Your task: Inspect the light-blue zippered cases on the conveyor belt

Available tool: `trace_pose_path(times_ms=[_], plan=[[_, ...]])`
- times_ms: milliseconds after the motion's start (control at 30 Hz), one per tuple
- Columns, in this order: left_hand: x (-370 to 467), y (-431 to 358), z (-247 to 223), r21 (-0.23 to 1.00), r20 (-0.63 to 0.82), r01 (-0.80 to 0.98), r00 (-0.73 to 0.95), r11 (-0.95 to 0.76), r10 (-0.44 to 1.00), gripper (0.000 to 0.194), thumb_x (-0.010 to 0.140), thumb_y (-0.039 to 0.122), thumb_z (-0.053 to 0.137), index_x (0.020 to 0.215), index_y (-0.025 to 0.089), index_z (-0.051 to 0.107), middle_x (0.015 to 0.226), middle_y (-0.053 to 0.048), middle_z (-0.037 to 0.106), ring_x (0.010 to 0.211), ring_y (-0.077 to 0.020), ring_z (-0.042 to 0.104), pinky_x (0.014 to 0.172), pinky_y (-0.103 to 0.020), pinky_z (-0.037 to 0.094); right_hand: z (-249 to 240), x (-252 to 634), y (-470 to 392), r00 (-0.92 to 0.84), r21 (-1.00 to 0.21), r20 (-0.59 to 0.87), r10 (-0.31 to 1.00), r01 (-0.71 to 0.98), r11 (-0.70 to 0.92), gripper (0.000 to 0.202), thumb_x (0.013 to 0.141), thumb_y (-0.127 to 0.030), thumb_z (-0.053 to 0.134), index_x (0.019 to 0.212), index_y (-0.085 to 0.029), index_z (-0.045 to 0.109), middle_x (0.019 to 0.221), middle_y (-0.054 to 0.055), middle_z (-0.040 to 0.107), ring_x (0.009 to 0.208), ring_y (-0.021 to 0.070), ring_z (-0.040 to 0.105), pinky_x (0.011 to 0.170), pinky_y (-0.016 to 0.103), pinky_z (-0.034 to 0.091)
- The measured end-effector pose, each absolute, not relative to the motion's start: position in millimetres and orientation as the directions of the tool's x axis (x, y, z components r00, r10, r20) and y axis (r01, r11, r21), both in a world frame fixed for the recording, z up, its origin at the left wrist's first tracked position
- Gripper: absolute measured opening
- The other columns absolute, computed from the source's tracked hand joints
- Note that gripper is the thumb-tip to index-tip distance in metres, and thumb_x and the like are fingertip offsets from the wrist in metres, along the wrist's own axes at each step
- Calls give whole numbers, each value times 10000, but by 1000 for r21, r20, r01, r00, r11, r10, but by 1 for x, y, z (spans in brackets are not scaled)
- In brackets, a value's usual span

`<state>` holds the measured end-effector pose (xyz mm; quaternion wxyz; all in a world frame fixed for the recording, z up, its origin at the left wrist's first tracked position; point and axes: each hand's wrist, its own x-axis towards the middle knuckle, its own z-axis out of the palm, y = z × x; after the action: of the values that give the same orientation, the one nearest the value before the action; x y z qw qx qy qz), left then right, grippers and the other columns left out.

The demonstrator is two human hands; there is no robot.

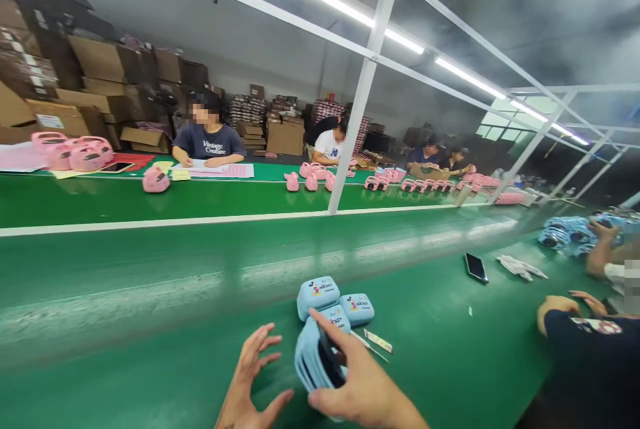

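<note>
While gripped: blue case [313,359], right hand [360,392].

The right hand [363,389] grips a light-blue case [313,359] on its edge above the green table [150,322] — the left hand [250,382] hovers open just beside it. Three more blue cases [333,302] lie touching behind; a black phone [475,266] lies well apart

A light-blue ribbed case [313,362] stands on edge beside three stacked blue cases [334,301].
</note>
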<state>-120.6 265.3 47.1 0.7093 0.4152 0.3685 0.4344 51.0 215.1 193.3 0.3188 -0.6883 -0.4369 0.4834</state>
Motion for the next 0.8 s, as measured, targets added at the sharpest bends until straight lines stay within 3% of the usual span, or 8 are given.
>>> trace_pose_path(times_ms=[67,133,233,300,433,533,633,800], plan=[[-135,271,45,865,-140,-394,405,310,904,762,608,344,875,1295,448,562,1529,-19,438,1349,-367,459,1084,-481,446,172,25,231,157,-841,-315,936,411,-352,936,606,-105,716,1486,-279,451,1351,49,609,1249,302,559,1114,454,399],[-147,276,42,667,-224,-524,537,529,814,760,704,498,776,1393,476,455,1568,-6,410,1418,-374,387,1106,-530,414,150,5,244,166,-807,-246,955,511,-297,950,600,-99,709,1494,-270,439,1281,68,632,1207,302,579,1079,443,444],[-153,280,36,325,-354,-586,652,742,670,725,809,563,647,1459,490,336,1481,2,540,1408,-306,432,1143,-504,372,123,-21,258,160,-758,-210,965,597,-264,964,616,-95,690,1519,-255,393,1206,84,641,1131,303,612,1017,436,496],[-149,283,32,233,-418,-625,628,745,657,677,842,493,651,1455,469,364,1381,17,634,1343,-241,516,1156,-408,366,110,-34,263,143,-719,-224,964,644,-262,967,639,-119,709,1532,-245,361,1270,105,615,1203,326,570,1052,466,460],[-143,291,21,176,-454,-655,608,735,651,588,891,471,615,1443,380,434,1246,-4,714,1128,-189,661,1088,-331,441,96,-43,263,175,-651,-185,967,716,-254,941,689,-260,782,1529,-220,359,1468,153,477,1351,390,426,1112,551,364],[-144,292,18,178,-465,-654,603,735,649,588,873,454,656,1421,383,455,1196,8,728,1024,-168,694,1032,-327,488,90,-37,262,220,-630,-174,960,724,-280,815,719,-290,768,1470,-199,466,1368,156,581,1267,394,514,1062,531,424],[-146,288,17,173,-463,-665,596,726,656,597,851,437,691,1401,379,466,1207,4,716,1042,-175,688,1034,-345,489,86,-29,262,260,-662,-258,930,654,-366,729,690,-285,775,1386,-202,573,1210,137,690,1155,388,606,997,515,483],[-148,285,15,138,-476,-668,603,732,640,595,840,471,691,1380,354,471,1225,-26,705,1088,-211,673,1032,-401,490,81,-15,268,238,-753,-333,913,516,-409,647,781,-323,664,1394,-147,554,1192,129,713,1093,293,682,912,401,574]])
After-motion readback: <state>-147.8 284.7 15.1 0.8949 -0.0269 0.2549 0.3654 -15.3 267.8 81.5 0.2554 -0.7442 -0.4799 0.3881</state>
